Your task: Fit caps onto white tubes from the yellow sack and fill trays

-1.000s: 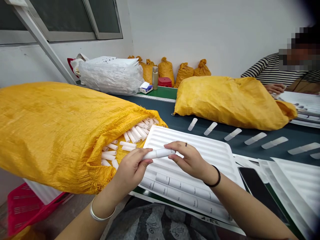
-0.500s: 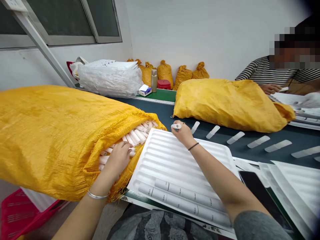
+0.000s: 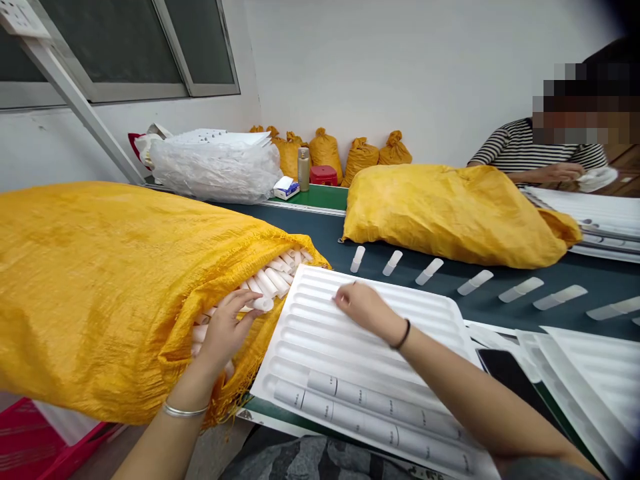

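My left hand [image 3: 226,329] is at the mouth of a big yellow woven sack [image 3: 100,287], its fingers closed on a white tube [image 3: 264,304] among several white tubes [image 3: 280,267] spilling out. My right hand [image 3: 361,307] rests empty on the far part of a white grooved tray [image 3: 320,340], fingers loosely curled. The tray's nearest grooves hold labelled white tubes [image 3: 360,407]. A white cap [image 3: 357,259] lies on the dark belt [image 3: 330,230] just beyond the tray, first in a row of caps [image 3: 475,283].
A second yellow sack [image 3: 450,213] lies on the belt's far side. A person in a striped top [image 3: 530,153] works at the right by stacked trays [image 3: 590,213]. A phone [image 3: 510,373] and more trays [image 3: 595,380] lie right. A plastic-wrapped bundle [image 3: 215,167] and tied yellow bags [image 3: 360,153] stand behind.
My right hand took a white piece off the tube, set it on the belt and came back to the tray. My left hand went into the sack and gripped a tube.
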Available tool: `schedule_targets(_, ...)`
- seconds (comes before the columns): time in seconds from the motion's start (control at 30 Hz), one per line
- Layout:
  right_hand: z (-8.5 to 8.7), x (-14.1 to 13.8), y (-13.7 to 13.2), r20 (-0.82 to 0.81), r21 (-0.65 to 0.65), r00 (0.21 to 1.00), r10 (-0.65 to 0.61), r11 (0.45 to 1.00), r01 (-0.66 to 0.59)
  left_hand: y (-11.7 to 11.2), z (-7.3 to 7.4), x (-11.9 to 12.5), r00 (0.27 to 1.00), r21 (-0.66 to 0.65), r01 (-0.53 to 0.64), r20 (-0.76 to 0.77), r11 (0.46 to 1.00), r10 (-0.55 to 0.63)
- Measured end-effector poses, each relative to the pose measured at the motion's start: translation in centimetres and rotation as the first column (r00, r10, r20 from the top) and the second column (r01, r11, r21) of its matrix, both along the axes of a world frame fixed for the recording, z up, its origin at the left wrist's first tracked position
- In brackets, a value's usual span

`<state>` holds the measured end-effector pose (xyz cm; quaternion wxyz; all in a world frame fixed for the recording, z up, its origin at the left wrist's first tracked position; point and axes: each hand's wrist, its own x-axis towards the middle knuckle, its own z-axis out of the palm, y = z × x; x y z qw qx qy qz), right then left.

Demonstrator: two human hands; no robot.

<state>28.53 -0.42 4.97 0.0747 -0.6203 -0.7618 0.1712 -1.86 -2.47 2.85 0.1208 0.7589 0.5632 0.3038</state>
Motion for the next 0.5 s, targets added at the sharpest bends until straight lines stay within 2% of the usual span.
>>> schedule_targets(0.03, -0.2, -1.0, -2.3, -0.024, -0.024, 0.991, 0.129, 0.991, -0.129, -0.4, 0.5, 0.6, 0.994, 0.037, 0.036, 0.099, 0.999, -0.039)
schedule_targets(0.07, -0.4, -2.0, -4.5, -0.023, -0.044, 0.961, 0.277, 0.96, -0.278, -0.8, 0.9, 1.3, 0.982, 0.068, 0.068, 0.172, 0.995, -0.078)
schedule_targets(0.1, -0.8, -2.9, -6.4, -0.003, -0.067, 0.927, 0.375, 0.925, -0.374, -1.2, 1.3, 1.9, 0.971, 0.087, 0.092, 0.214, 0.992, -0.109)
schedule_targets(0.17, -1.5, -4.1, -9.0, 0.05, -0.078, 0.868, 0.495, 0.868, -0.49, -1.8, 1.8, 2.9, 0.953, 0.11, 0.114, 0.268, 0.987, -0.14)
schedule_targets(0.2, -1.7, -4.4, -9.8, 0.065, -0.063, 0.86, 0.506, 0.862, -0.503, -2.0, 2.0, 3.3, 0.948, 0.112, 0.117, 0.285, 0.987, -0.145)
schedule_targets(0.27, -1.6, -4.3, -10.1, 0.021, 0.02, 0.881, 0.473, 0.881, -0.473, -2.6, 2.5, 3.9, 0.948, 0.088, 0.12, 0.286, 0.989, -0.141)
schedule_targets(0.33, -0.9, -3.5, -9.4, -0.156, 0.123, 0.916, 0.371, 0.927, -0.354, -3.2, 2.9, 4.4, 0.958, 0.038, 0.135, 0.252, 0.99, -0.14)
schedule_targets(0.37, -0.4, -3.0, -8.9, -0.282, 0.166, 0.909, 0.308, 0.948, -0.27, -3.6, 3.0, 4.6, 0.962, 0.01, 0.154, 0.228, 0.988, -0.153)
schedule_targets(0.43, 0.6, -1.8, -7.9, -0.515, 0.241, 0.824, 0.237, 0.962, -0.127, -4.5, 2.8, 5.0, 0.961, -0.025, 0.209, 0.189, 0.977, -0.201)
schedule_targets(0.5, 1.6, -0.8, -7.3, -0.626, 0.352, 0.725, 0.287, 0.934, -0.066, -4.9, 2.2, 5.3, 0.953, -0.014, 0.26, 0.162, 0.965, -0.255)
